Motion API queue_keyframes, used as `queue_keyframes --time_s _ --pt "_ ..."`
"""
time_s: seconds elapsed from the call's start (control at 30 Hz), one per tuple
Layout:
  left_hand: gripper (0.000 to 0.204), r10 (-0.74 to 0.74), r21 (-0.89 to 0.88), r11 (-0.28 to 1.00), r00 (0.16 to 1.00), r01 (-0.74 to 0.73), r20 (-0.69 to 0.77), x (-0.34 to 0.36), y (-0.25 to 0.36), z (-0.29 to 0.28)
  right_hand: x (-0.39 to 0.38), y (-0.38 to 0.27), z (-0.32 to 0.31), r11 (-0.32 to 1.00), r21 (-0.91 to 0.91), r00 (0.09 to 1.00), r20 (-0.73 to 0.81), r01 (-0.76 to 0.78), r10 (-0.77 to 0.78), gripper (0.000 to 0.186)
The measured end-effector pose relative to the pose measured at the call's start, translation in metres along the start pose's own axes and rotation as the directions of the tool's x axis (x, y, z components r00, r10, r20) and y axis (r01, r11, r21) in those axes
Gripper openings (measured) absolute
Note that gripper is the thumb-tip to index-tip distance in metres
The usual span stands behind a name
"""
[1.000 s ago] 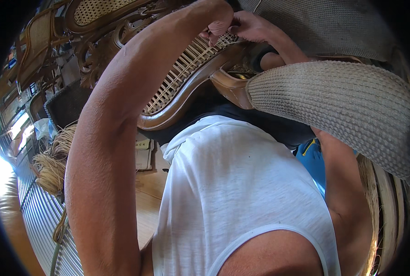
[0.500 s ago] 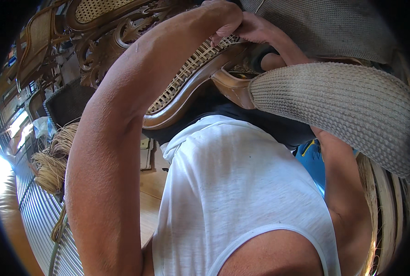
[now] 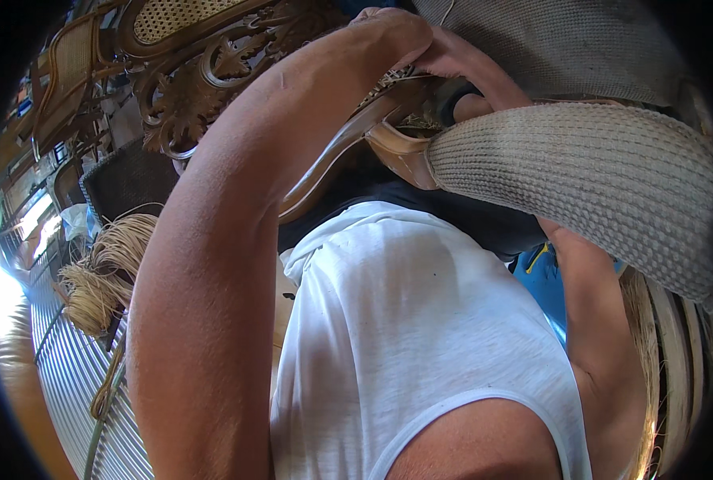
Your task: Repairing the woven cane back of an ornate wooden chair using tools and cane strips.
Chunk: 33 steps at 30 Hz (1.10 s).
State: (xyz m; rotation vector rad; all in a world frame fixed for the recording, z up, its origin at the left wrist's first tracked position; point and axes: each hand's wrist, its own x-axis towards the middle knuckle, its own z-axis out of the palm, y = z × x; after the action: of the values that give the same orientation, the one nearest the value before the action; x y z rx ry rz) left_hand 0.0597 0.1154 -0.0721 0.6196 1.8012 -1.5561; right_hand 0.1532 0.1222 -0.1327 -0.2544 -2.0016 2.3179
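Note:
A wooden chair frame (image 3: 336, 164) with a curved edge lies in front of my body. Only a small patch of its open-woven cane panel (image 3: 384, 86) shows past my left forearm. My left hand (image 3: 384, 20) is bent over the far part of that panel, its fingers mostly hidden. Close against it, my right hand (image 3: 446, 58) reaches in from the right over the frame, its fingertips behind my left wrist. What either hand holds, if anything, is out of sight. A long piece covered in beige ribbed fabric (image 3: 572, 160) crosses in front of my right arm and meets the wood.
Carved wooden furniture (image 3: 220, 76) with a fine cane panel (image 3: 176, 20) stands at the far left. Bundles of pale cane strands (image 3: 96, 300) hang beside a ribbed light panel (image 3: 60, 376). Grey woven material (image 3: 556, 48) lies behind my hands. Long pale strips (image 3: 668, 360) stand at the right.
My left arm has shifted to the right and now covers most of the cane panel. The right hand's fingertips, visible before, are now hidden behind the left wrist.

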Motion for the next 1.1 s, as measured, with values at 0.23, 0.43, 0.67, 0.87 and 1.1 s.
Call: queue_keyframes --time_s 0.23,0.43,0.67,0.87,1.1 --pt "0.016 0.069 -0.201 0.978 0.997 -0.061 0.031 -0.069 -0.029 0.007 -0.005 -0.025 -0.006 0.941 -0.125 0.946 0.044 -0.315 0.323 0.027" --pt "0.023 0.430 -0.158 0.839 0.811 -0.521 -0.396 -0.064 -0.073 0.059 -0.034 -0.054 -0.014 0.892 -0.414 0.983 -0.042 -0.181 0.180 0.026" --pt "0.030 0.315 -0.401 0.722 0.784 -0.563 -0.534 -0.026 -0.077 0.122 -0.028 -0.073 0.013 0.831 -0.471 0.941 0.005 -0.296 0.338 0.030" --pt "0.033 0.250 -0.509 0.596 0.746 -0.621 -0.617 -0.029 -0.075 0.133 -0.031 -0.078 0.012 0.817 -0.494 0.949 -0.054 -0.297 0.312 0.030" --pt "0.035 0.283 -0.520 0.530 0.718 -0.670 -0.636 -0.043 -0.082 0.141 -0.026 -0.081 0.014 0.786 -0.510 0.935 -0.137 -0.350 0.327 0.025"
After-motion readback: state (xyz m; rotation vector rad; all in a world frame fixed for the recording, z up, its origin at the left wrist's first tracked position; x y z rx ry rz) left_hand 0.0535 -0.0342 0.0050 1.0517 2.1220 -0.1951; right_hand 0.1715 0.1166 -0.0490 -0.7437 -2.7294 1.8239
